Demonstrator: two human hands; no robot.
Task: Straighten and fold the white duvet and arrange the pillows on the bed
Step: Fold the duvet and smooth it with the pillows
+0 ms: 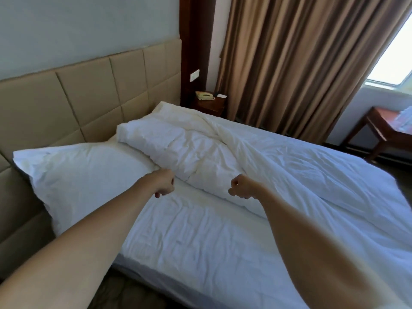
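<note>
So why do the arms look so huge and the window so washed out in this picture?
Head view: the wide-angle lens stretches whatever sits near the edges, so the forearms balloon while the left hand and right hand look small; the bright glass window is overexposed, and its daylight leaves the rumpled white duvet softly lit and slightly blurred.

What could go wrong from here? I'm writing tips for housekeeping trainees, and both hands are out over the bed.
1. The duvet lies bunched with its folded edge against the near pillow; pulling it straight may drag that pillow askew.
2. Both the left hand and the right hand are close together, fingers curled, seemingly holding nothing; a grip this narrow would probably straighten the duvet unevenly.
</note>
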